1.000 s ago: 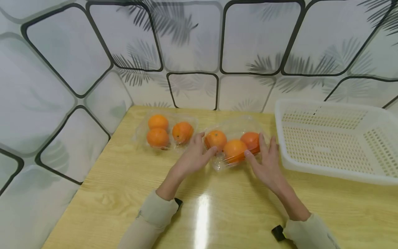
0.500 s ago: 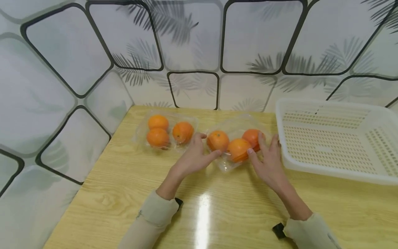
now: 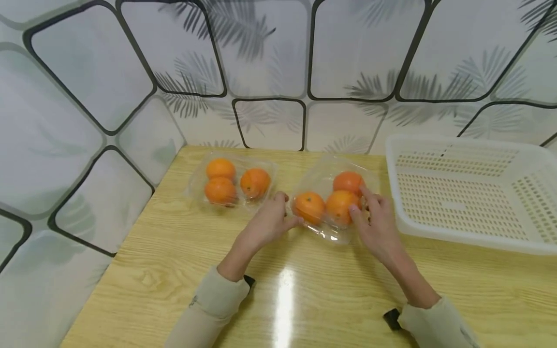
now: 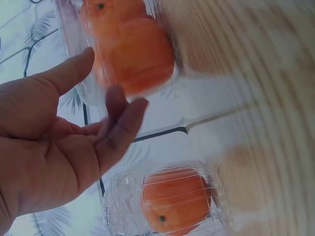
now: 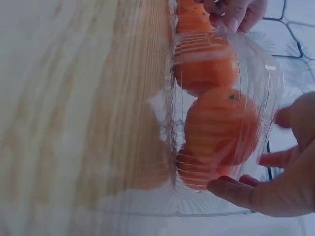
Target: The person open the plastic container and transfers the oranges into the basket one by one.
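Note:
A clear plastic fruit box [image 3: 319, 181] with three oranges [image 3: 341, 208] sits askew on the table between my hands. My left hand [image 3: 265, 220] is at its left front corner, thumb tip by the lid and fingers loosely bent beside it. In the left wrist view, a gap shows between that thumb [image 4: 74, 71] and the bent fingers. My right hand [image 3: 377, 227] holds the box's right side, thumb by the nearest orange and fingers along the side wall. The right wrist view shows those fingers [image 5: 236, 191] against the ribbed plastic.
A second clear box [image 3: 197, 181] of three oranges [image 3: 255, 183] lies to the left, just beyond my left hand. A white perforated basket [image 3: 461, 237] stands close to my right hand. The patterned wall [image 3: 271, 123] rises behind the wooden table [image 3: 183, 270].
The box between my hands has turned anticlockwise: its right-hand oranges have moved up and left, and its left orange slightly nearer me. Both hands have shifted slightly with it.

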Available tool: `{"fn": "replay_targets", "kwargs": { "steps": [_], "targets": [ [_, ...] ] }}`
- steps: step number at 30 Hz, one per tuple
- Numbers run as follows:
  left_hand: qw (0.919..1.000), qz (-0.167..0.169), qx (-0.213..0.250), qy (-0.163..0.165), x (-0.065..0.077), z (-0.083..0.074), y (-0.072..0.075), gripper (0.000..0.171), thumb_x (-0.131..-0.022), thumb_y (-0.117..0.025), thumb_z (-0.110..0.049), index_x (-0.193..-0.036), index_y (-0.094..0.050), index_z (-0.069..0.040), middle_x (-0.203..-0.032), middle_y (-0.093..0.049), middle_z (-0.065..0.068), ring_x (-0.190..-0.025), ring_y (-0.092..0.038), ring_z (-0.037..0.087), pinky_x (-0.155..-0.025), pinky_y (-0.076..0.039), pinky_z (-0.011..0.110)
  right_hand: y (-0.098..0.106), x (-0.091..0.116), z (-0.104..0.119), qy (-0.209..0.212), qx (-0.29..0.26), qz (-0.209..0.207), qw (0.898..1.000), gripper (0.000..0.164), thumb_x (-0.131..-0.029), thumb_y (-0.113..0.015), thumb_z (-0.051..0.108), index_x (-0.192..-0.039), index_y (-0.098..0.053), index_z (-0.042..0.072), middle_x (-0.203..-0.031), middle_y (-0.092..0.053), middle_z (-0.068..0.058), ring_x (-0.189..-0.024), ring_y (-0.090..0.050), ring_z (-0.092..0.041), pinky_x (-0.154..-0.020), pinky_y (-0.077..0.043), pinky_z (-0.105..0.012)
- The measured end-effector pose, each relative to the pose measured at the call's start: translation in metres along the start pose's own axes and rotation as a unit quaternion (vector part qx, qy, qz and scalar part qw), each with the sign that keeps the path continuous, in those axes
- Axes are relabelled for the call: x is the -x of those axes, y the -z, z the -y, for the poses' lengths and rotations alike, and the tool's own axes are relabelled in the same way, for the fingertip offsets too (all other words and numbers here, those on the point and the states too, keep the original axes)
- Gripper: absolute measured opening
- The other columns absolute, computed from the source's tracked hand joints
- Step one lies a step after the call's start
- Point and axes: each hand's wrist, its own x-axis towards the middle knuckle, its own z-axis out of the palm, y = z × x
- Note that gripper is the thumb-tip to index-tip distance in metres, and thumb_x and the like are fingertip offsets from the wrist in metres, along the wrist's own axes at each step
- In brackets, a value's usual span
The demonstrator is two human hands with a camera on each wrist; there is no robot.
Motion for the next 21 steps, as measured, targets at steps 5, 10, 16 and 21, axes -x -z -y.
{"fn": "replay_targets", "kwargs": {
  "steps": [5,10,16,21],
  "targets": [
    [0.9991,0.025,0.029,-0.019,0.0006,0.0000,0.0005,0.046,-0.091,-0.074,-0.025,-0.117,-0.050,0.003,-0.067,-0.056,0.002,-0.053,-0.046,0.010,-0.047,-0.039,0.023,-0.0003,0.0025,0.0020,-0.016,0.041,0.103,0.994,0.107,-0.090,-0.062,0.059,-0.160,0.008,0.020,-0.161,0.020,-0.023,-0.145,-0.001,-0.055,-0.105,-0.020,-0.076],
    [0.9973,0.060,0.042,-0.011,0.0008,-0.0014,0.0037,0.041,-0.090,-0.074,-0.029,-0.108,-0.049,-0.002,-0.069,-0.058,0.004,-0.054,-0.052,0.012,-0.048,-0.040,0.024,-0.0006,-0.0010,0.0018,0.002,0.049,0.086,0.995,0.116,-0.081,-0.079,0.049,-0.161,-0.003,0.016,-0.161,0.016,-0.025,-0.143,-0.007,-0.059,-0.103,-0.024,-0.075],
    [0.9956,0.082,0.045,0.004,0.0000,-0.0015,0.0032,0.039,-0.090,-0.074,-0.033,-0.102,-0.050,-0.005,-0.072,-0.060,0.004,-0.055,-0.055,0.014,-0.050,-0.043,0.025,-0.0003,0.0017,0.0049,0.027,0.079,0.052,0.995,0.099,-0.081,-0.082,0.040,-0.156,-0.025,0.009,-0.160,-0.004,-0.031,-0.139,-0.020,-0.060,-0.100,-0.032,-0.074],
    [0.9904,0.105,0.087,-0.020,-0.0018,-0.0029,-0.0052,0.028,-0.093,-0.070,-0.031,-0.098,-0.056,-0.007,-0.066,-0.058,0.003,-0.048,-0.052,0.012,-0.047,-0.042,0.023,-0.0028,0.0074,0.0087,0.074,0.150,0.004,0.986,0.070,-0.089,-0.071,0.020,-0.148,-0.040,0.000,-0.155,-0.018,-0.035,-0.138,-0.024,-0.058,-0.099,-0.034,-0.072]
  ]
}}
